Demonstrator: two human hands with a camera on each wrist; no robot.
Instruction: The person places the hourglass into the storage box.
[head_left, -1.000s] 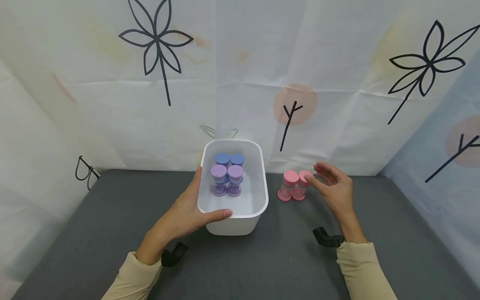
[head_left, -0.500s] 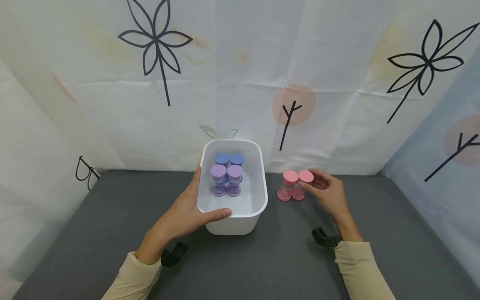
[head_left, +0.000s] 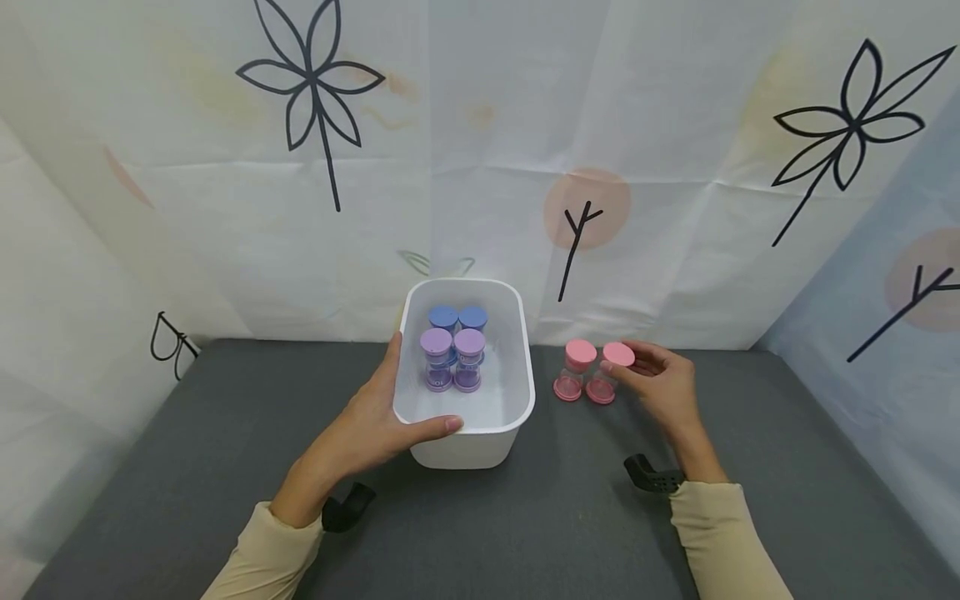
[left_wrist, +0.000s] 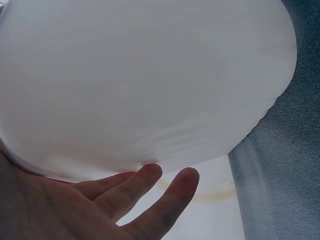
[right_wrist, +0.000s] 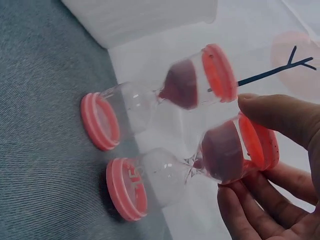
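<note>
In the head view my left hand (head_left: 363, 433) holds a white plastic bin (head_left: 461, 452) at its near left corner, thumb along the front rim and fingers against the left wall. Two purple-capped hourglasses (head_left: 438, 342) stand inside, in front of two blue-capped ones (head_left: 443, 317). To the right of the bin, my right hand (head_left: 663, 385) pinches the top cap of a pink hourglass (right_wrist: 222, 155) between thumb and fingers. Its lower cap is close over the table, and dark pink sand fills the upper bulb. A second pink hourglass (head_left: 580, 357) stands upright just left of it.
A dark grey cloth covers the table (head_left: 480, 542). White fabric with printed flowers (head_left: 487, 167) hangs right behind the bin and the pink hourglasses. Another fabric panel (head_left: 885, 350) closes off the right side.
My right hand has come in from the right and taken hold of the right pink hourglass, which has shifted slightly right, away from its neighbour. The left hand and bin have stayed in place.
</note>
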